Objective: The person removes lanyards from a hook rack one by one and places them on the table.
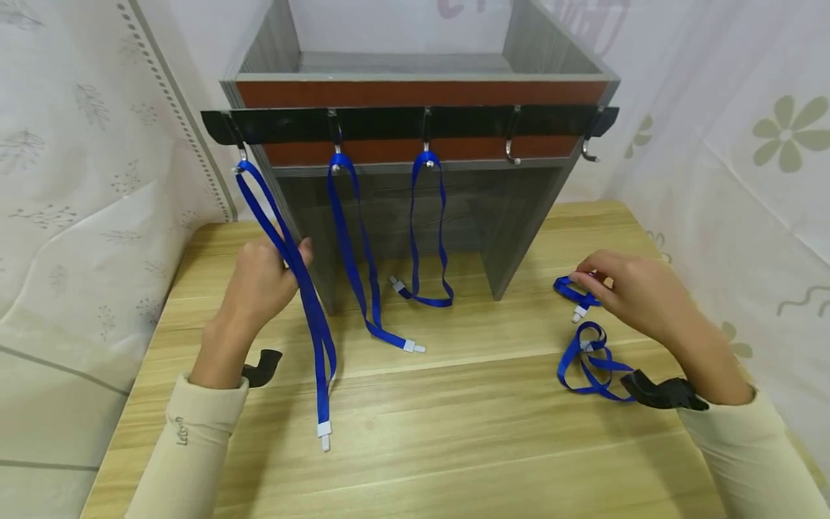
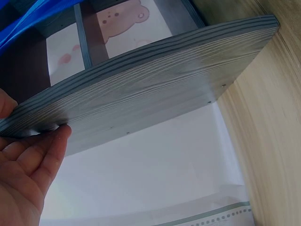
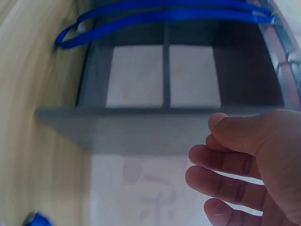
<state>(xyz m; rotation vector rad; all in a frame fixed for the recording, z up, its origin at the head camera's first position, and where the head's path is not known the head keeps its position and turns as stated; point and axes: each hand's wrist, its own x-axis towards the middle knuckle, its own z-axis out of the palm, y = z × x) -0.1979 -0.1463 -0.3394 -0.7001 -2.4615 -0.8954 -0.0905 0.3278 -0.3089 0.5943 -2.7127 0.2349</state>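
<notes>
At the left, my left hand (image 1: 262,281) grips the front edge of the grey wooden shelf's side panel (image 2: 155,94), thumb on one face and fingers on the other. My right hand (image 1: 638,292) is at the right, fingers bent and slightly apart; in the right wrist view nothing lies between them. In the head view its fingertips overlap a folded blue lanyard (image 1: 569,291) with a white clip. Nearer lies another loosely looped blue lanyard (image 1: 570,360). Three blue lanyards hang from hooks: a left one (image 1: 311,310), a second (image 1: 350,252) and a middle one (image 1: 443,238).
A black hook rail (image 1: 382,122) runs across the shelf front. Its two right-hand hooks, one inner (image 1: 510,148) and one outer (image 1: 587,148), hold no lanyard. The shelf stands on a wooden table (image 1: 454,432) against patterned cloth (image 1: 84,144).
</notes>
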